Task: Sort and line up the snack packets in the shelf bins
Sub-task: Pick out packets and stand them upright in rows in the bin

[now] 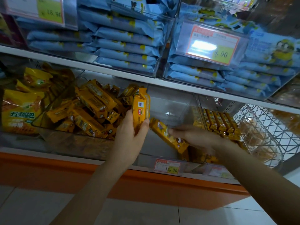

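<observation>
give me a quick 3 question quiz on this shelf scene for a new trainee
1. True or false: the left hand holds the upright packet, and the right hand holds the tilted packet.
2. The price tag below the hands reads: A 9.90, B 12.90, C 6.50.
3. Fill in: the stacked packets on the upper shelf are ____ in colour.

Key: 1 true; 2 B; 3 blue.
</observation>
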### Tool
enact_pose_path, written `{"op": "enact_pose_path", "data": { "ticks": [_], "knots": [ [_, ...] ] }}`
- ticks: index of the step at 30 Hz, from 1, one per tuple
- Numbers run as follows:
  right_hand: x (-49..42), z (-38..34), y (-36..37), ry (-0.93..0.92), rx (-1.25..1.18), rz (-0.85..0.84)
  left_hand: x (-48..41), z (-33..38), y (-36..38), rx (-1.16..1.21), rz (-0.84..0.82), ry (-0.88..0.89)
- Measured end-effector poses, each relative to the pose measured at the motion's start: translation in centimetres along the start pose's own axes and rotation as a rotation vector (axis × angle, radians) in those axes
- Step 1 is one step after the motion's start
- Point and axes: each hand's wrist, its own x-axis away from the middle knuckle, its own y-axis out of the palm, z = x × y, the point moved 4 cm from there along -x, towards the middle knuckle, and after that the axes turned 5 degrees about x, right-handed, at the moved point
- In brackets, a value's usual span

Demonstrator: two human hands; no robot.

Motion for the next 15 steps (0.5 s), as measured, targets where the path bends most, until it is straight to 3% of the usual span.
{"op": "enact_pose_path", "data": {
  "ticks": [3,5,11,15],
  "knots": [
    [1.7,0.0,0.6,-0.082,-0.374,0.100,0.3,0.5,0.7,0.049,-0.035,-0.059],
    [2.5,-0.3,1.4,-0.138,-0.484,0.108,0.5,0.5,1.3,0.079,-0.080,-0.122],
    [3.0,-1.0,3.2,-0.233,-0.545,0.209,0.7,0.9,1.9,0.314,-0.116,-0.264],
    [2.9,-1.0,3.4,-0.251,-0.497,0.258,0.8,1.0,1.5,0.291,-0.084,-0.267]
  ]
}}
